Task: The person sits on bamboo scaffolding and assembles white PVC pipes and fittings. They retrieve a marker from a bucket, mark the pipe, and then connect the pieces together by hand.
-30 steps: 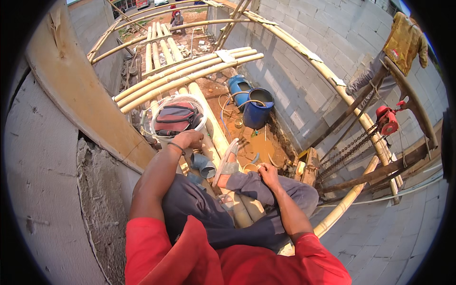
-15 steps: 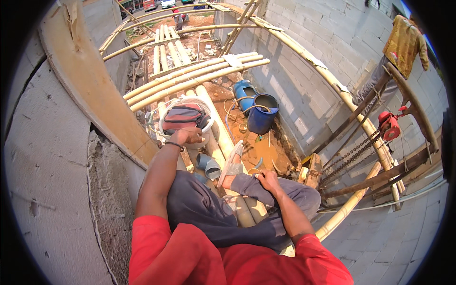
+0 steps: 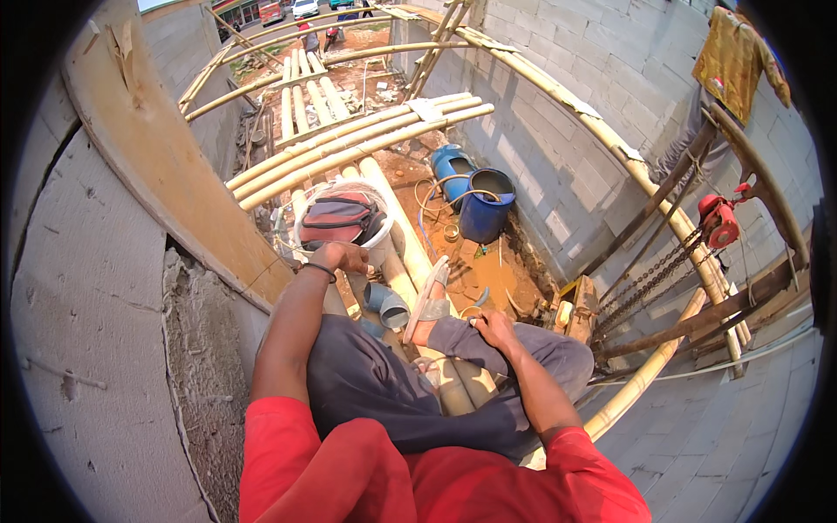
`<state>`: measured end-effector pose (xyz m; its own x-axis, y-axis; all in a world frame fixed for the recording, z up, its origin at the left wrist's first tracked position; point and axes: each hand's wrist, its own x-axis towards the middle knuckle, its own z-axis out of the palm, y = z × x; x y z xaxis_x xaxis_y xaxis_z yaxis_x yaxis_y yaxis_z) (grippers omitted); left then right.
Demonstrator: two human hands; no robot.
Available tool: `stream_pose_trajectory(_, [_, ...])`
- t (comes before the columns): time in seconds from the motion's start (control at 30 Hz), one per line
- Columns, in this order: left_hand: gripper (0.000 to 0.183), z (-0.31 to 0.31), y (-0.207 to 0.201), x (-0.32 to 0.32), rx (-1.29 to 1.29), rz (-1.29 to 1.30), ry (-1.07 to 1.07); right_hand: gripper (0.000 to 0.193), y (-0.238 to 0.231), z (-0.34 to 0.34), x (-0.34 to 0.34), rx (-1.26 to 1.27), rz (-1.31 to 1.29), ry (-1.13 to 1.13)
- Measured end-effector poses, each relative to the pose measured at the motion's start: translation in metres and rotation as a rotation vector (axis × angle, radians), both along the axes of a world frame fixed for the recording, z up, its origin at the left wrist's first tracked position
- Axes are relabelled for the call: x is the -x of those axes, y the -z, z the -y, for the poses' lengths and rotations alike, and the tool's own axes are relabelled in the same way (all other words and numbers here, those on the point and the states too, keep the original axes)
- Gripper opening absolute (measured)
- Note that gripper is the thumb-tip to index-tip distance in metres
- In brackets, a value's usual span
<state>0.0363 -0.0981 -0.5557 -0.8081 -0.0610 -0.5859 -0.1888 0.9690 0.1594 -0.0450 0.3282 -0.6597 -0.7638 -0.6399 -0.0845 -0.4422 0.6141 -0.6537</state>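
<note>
My left hand (image 3: 343, 257), a dark band on its wrist, hangs just in front of a white bucket (image 3: 384, 234). Its fingers are curled, and whatever they may hold is too small to make out. A red and grey bag (image 3: 340, 218) fills the bucket's mouth. My right hand (image 3: 494, 328) rests on my bent leg in dark trousers (image 3: 545, 353), fingers closed; I cannot see what is in them. Between my hands lies a grey pipe elbow (image 3: 387, 304), close to my sandalled foot (image 3: 427, 309).
Bamboo poles (image 3: 366, 148) form a scaffold ahead. Two blue drums (image 3: 485, 213) with a hose stand on muddy ground below. To the right hang a red chain hoist (image 3: 719, 222) and wooden beams. A person in a yellow-brown shirt (image 3: 737, 65) is by the block wall (image 3: 602, 105).
My left hand has drawn slightly back from the bucket, toward me. My right hand stays on my leg. The view has shifted a little.
</note>
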Motion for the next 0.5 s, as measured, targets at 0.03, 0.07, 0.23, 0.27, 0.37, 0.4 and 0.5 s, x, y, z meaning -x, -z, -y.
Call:
stream_pose_trajectory(0.03, [0.05, -0.001, -0.001, 0.0, -0.007, -0.005, -0.015, 0.029, -0.001, -0.001, 0.0, -0.011, 0.01, -0.001])
stream_pose_trajectory(0.07, [0.049, -0.002, -0.003, 0.001, -0.013, -0.011, -0.031, 0.029, -0.002, -0.001, 0.0, -0.022, 0.021, -0.002])
stream_pose_trajectory(0.23, [0.048, 0.002, -0.006, -0.003, -0.059, -0.09, -0.042, 0.029, 0.0, 0.0, 0.003, 0.002, 0.003, -0.024])
stream_pose_trajectory(0.27, [0.049, -0.001, -0.01, -0.003, -0.051, -0.075, -0.043, 0.029, 0.001, -0.003, 0.006, 0.015, -0.014, -0.036])
stream_pose_trajectory(0.37, [0.05, -0.005, -0.015, -0.003, -0.03, -0.047, -0.082, 0.028, 0.006, -0.003, 0.003, -0.019, -0.026, -0.006])
stream_pose_trajectory(0.4, [0.051, -0.005, -0.016, -0.002, -0.024, -0.04, -0.1, 0.029, 0.004, -0.006, 0.008, -0.02, -0.039, -0.016])
stream_pose_trajectory(0.5, [0.054, 0.005, -0.01, -0.006, 0.008, -0.045, -0.109, 0.031, 0.006, -0.002, 0.005, 0.001, -0.036, -0.048])
